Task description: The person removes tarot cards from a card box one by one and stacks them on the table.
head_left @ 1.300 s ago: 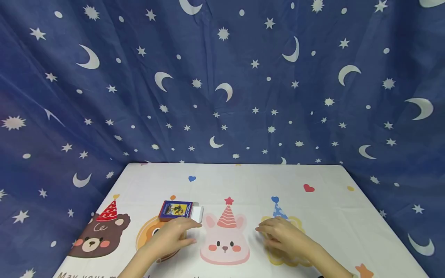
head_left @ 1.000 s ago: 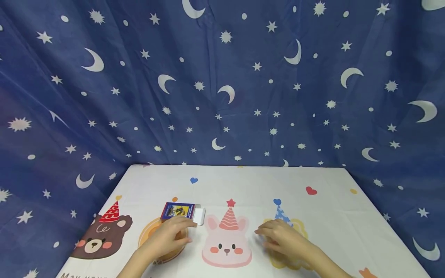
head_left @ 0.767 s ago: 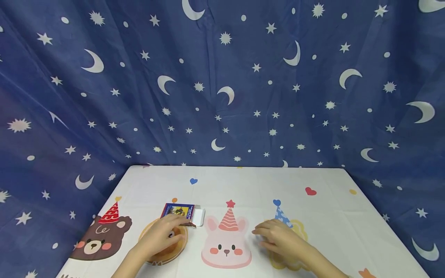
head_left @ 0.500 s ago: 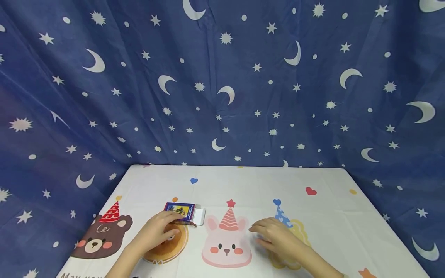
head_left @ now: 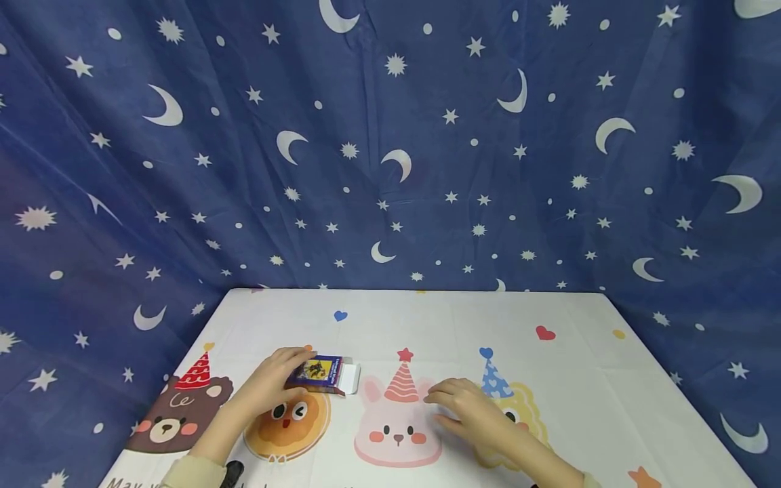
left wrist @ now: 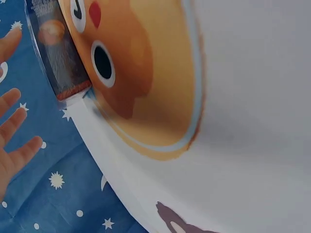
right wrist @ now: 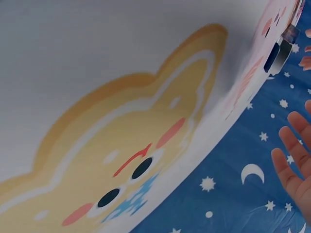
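Observation:
A small blue and red cardboard card box (head_left: 316, 371) lies on the table with a yellow picture on top. Its right end stands open, with a white flap (head_left: 350, 379) sticking out. My left hand (head_left: 272, 381) is at the box's left end, fingers over the far corner and thumb near the close side. In the left wrist view the left fingers (left wrist: 12, 128) look spread, and the box (left wrist: 58, 53) shows its printed side. My right hand (head_left: 466, 407) hovers by the printed rabbit's right side, fingers relaxed and holding nothing; its fingers (right wrist: 294, 145) also show in the right wrist view.
A white tablecloth (head_left: 439, 325) printed with animal faces and hearts covers the table. Behind and around it hangs a dark blue curtain (head_left: 342, 196) with moons and stars.
My left hand has moved left and away from me, from the box's near right side to its left end. My right hand has shifted slightly left. The box stays in place.

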`<state>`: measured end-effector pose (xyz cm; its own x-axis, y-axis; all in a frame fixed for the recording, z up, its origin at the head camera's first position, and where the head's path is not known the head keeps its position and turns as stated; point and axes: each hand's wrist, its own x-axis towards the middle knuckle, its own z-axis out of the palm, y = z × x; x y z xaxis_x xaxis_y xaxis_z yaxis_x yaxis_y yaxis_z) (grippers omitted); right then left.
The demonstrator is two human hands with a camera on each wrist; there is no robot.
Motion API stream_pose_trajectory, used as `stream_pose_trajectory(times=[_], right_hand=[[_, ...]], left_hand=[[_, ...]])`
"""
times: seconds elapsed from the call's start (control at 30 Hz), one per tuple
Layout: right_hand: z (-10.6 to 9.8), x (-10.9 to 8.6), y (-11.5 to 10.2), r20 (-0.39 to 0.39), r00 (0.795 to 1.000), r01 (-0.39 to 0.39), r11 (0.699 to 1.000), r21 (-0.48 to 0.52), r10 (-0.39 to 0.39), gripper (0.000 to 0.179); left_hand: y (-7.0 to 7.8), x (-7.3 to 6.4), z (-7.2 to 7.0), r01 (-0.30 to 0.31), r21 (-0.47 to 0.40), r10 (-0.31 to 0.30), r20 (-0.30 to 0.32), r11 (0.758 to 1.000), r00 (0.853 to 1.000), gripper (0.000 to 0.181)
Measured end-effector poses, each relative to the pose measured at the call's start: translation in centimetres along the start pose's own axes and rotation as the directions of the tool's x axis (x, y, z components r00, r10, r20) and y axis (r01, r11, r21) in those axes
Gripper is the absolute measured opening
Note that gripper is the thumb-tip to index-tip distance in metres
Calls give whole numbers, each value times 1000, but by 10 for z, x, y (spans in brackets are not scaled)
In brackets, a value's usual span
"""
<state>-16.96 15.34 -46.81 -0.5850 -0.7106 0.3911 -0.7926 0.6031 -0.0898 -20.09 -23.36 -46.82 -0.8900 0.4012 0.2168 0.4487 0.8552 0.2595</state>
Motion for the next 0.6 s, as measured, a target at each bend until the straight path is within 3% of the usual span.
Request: stream_pose_trajectory(times=[0.17, 0.33, 0.6], right_hand=[[3, 7, -7, 31, 999, -39, 999, 13, 39, 25], [4, 12, -12, 39, 998, -51, 998, 22, 50, 25], [-2, 19, -17, 112, 981, -166, 981, 96, 155, 25]], left_hand=[[-4, 7, 1, 33, -12, -32, 60, 999, 998, 71], [-8, 13, 4, 11, 18, -13, 102, 1000, 995, 75], [-13, 22, 4, 4, 21, -7, 150, 1000, 989, 81]])
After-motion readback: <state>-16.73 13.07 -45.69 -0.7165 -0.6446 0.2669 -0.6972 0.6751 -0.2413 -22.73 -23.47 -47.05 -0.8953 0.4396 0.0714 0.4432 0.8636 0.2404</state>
